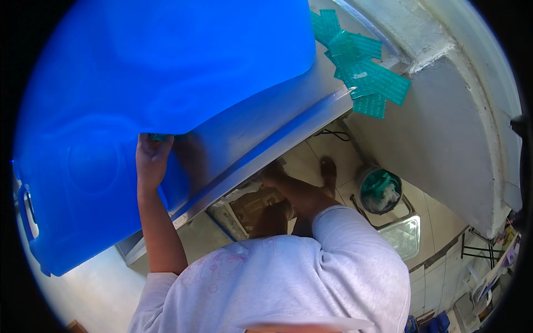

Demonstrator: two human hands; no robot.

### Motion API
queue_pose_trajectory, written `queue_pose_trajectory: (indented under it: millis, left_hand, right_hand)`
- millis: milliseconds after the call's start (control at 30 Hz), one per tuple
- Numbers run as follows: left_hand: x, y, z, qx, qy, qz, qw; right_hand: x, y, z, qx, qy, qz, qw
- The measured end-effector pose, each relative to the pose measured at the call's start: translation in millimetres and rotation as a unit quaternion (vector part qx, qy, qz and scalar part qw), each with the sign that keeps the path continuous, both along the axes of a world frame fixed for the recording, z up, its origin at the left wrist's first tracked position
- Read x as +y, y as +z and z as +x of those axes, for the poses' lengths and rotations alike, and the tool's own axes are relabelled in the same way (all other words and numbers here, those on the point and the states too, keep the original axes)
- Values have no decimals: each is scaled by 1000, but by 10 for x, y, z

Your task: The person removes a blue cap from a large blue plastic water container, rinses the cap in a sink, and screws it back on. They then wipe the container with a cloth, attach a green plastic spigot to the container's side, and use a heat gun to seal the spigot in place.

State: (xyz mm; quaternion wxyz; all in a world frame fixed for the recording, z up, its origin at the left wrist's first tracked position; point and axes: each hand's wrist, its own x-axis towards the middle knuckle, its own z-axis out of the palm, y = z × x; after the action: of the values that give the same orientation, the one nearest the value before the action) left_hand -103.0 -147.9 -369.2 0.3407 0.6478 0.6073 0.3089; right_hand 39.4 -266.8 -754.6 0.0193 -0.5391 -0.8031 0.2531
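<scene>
A large blue plastic container lies across a metal tabletop. My left hand is at the container's lower edge, thumb and fingers pinching a small green plastic piece; its fingertips are partly hidden. My right arm reaches down below the table's front edge, where my right hand is in shadow, so its fingers and anything in them are unclear. Green printed plastic strips lie in an overlapping pile at the table's right end, some overhanging the edge.
A bin with green and whitish plastic scraps stands on the tiled floor, beside a stool with a pale seat. A cardboard box sits below the table. A grey curved wall bounds the right. Assorted items crowd the lower right.
</scene>
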Motion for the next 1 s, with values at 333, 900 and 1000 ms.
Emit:
queue_pose_trajectory:
  millis: [333,900,1000]
  left_hand:
    - [-7,-20,-3,-17,-3,29,999]
    - [70,-221,-90,25,-3,39,999]
    - [80,-226,-67,-5,-4,62,998]
  right_hand:
    - [1227,-544,692,59,-136,-95,984]
    - [-18,2170,2070,261,-235,-435,829]
    - [-243,2183,1569,142,-156,-288,934]
